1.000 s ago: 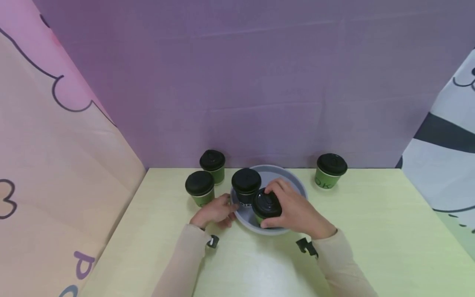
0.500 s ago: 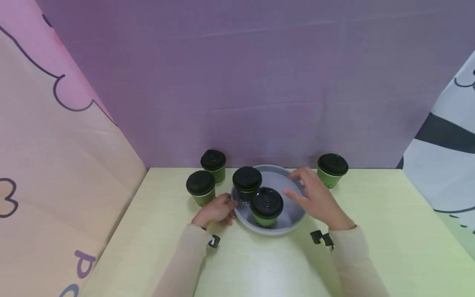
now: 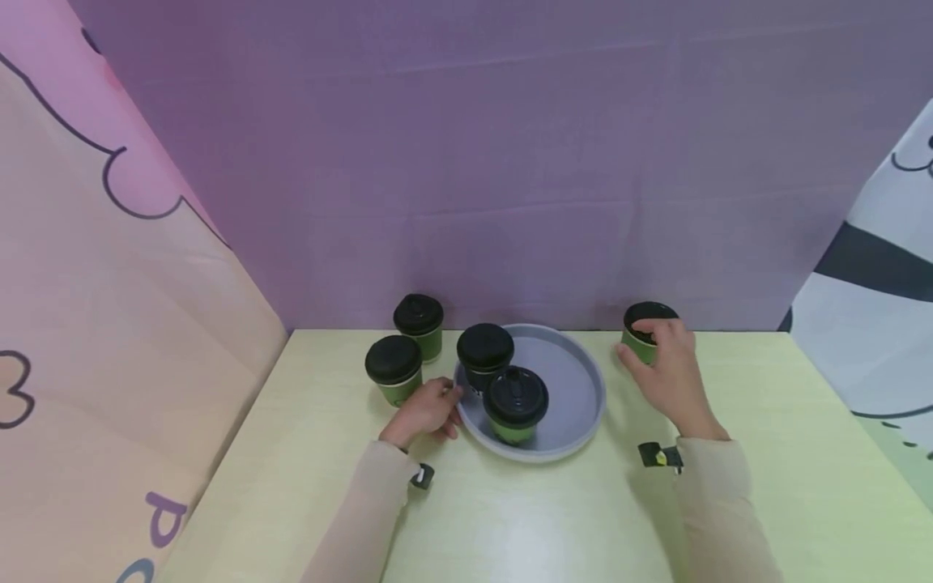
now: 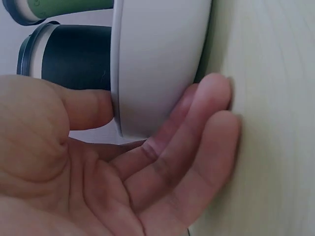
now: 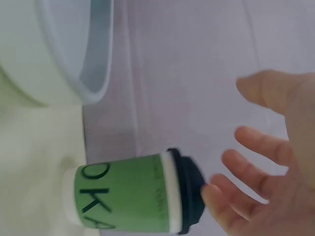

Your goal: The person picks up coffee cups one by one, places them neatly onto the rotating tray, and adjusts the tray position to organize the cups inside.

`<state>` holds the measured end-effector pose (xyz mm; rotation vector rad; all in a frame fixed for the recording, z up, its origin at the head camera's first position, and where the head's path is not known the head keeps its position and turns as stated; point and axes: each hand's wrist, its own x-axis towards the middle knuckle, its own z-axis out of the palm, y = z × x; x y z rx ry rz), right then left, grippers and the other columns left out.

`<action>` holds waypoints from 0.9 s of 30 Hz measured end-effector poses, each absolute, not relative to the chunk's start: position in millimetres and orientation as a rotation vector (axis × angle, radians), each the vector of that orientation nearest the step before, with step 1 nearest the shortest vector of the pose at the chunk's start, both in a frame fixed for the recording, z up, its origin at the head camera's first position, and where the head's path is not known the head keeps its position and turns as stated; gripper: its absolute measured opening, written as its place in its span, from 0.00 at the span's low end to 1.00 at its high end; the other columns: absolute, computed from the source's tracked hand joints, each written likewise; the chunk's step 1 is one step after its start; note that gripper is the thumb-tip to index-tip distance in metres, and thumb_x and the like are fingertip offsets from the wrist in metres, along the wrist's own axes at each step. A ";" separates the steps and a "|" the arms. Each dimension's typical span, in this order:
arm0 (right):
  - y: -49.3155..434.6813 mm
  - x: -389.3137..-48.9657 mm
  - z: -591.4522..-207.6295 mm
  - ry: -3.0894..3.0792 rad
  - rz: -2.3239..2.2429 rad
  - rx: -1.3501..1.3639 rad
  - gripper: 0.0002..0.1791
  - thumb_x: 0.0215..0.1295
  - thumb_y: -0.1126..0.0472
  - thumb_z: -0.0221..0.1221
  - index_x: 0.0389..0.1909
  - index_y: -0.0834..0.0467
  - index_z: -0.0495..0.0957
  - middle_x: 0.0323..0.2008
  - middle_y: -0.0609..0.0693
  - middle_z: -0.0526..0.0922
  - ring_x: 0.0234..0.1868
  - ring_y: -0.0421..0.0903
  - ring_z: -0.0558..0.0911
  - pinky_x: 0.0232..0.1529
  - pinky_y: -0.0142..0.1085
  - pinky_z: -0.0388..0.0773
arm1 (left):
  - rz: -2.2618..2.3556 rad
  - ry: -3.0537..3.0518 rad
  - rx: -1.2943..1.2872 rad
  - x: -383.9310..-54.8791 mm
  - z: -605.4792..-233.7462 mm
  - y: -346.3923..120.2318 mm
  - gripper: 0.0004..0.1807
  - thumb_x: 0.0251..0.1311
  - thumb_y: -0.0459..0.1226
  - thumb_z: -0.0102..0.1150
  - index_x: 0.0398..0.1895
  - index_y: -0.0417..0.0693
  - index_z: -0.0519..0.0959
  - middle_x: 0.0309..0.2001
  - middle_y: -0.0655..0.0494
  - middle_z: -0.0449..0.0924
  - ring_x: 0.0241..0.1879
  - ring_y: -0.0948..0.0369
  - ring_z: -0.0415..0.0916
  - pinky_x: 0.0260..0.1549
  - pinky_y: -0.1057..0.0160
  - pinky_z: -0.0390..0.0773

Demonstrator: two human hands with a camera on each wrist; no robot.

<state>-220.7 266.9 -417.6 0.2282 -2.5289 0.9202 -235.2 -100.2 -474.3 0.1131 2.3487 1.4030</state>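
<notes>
A round grey tray (image 3: 576, 437) lies on the table. My left hand (image 3: 425, 411) grips its left rim; in the left wrist view the thumb (image 4: 91, 109) lies at the rim and the fingers curl along the outer wall. Two lidded paper cups stand in the tray: a black one (image 3: 484, 350) at the back left and a green one (image 3: 516, 403) in front of it. My right hand (image 3: 674, 380), fingers spread, is beside another green paper cup (image 5: 128, 196) at the back right. In the right wrist view its fingertips are close to the black lid (image 5: 189, 191), with nothing held.
Two more green cups with black lids, a rear one (image 3: 419, 324) and a nearer one (image 3: 394, 371), stand left of the tray, the nearer close to my left hand. A purple backdrop (image 3: 466, 178) rises at the table's (image 3: 510, 526) back edge.
My right hand has let go of the green cup in the tray and moved right to the back-right cup. That released cup has shifted slightly left. My left hand stays at the tray rim.
</notes>
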 end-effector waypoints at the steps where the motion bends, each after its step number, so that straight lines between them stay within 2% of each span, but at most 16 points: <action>1: 269.0 -221.7 -419.3 -2.521 0.923 0.197 0.24 0.69 0.60 0.63 0.60 0.70 0.73 0.58 0.72 0.69 0.59 0.70 0.65 0.56 0.64 0.65 | 1.406 2.356 0.109 -235.7 -475.2 -100.1 0.25 0.80 0.43 0.43 0.68 0.32 0.67 0.34 0.42 0.84 0.23 0.55 0.83 0.24 0.57 0.84; 6: 277.8 -225.9 -428.1 -2.516 0.917 0.076 0.28 0.69 0.58 0.63 0.64 0.67 0.70 0.64 0.73 0.64 0.62 0.71 0.58 0.55 0.67 0.64 | 1.417 2.387 0.103 -237.1 -478.0 -100.0 0.25 0.80 0.43 0.43 0.68 0.32 0.68 0.33 0.42 0.84 0.21 0.57 0.83 0.22 0.57 0.84; 14: 289.5 -229.7 -441.3 -2.532 0.856 0.066 0.34 0.66 0.59 0.64 0.69 0.69 0.66 0.71 0.71 0.61 0.65 0.77 0.56 0.60 0.75 0.52 | 1.431 2.427 0.115 -237.3 -479.9 -97.1 0.24 0.81 0.44 0.42 0.64 0.35 0.73 0.31 0.42 0.83 0.20 0.56 0.82 0.21 0.58 0.84; 23: 289.8 -230.1 -444.9 -2.566 0.825 0.025 0.35 0.67 0.58 0.63 0.69 0.70 0.65 0.72 0.69 0.62 0.65 0.77 0.58 0.57 0.74 0.55 | 1.428 2.417 0.115 -235.7 -478.3 -98.1 0.21 0.79 0.48 0.46 0.53 0.37 0.77 0.31 0.42 0.83 0.21 0.57 0.82 0.23 0.58 0.85; 27: 287.5 -230.9 -444.5 -2.579 0.812 0.001 0.35 0.67 0.58 0.63 0.70 0.69 0.64 0.73 0.68 0.62 0.64 0.77 0.60 0.56 0.73 0.57 | 1.417 2.412 0.113 -234.5 -475.3 -100.3 0.23 0.78 0.47 0.48 0.58 0.36 0.75 0.33 0.43 0.83 0.22 0.56 0.82 0.24 0.57 0.85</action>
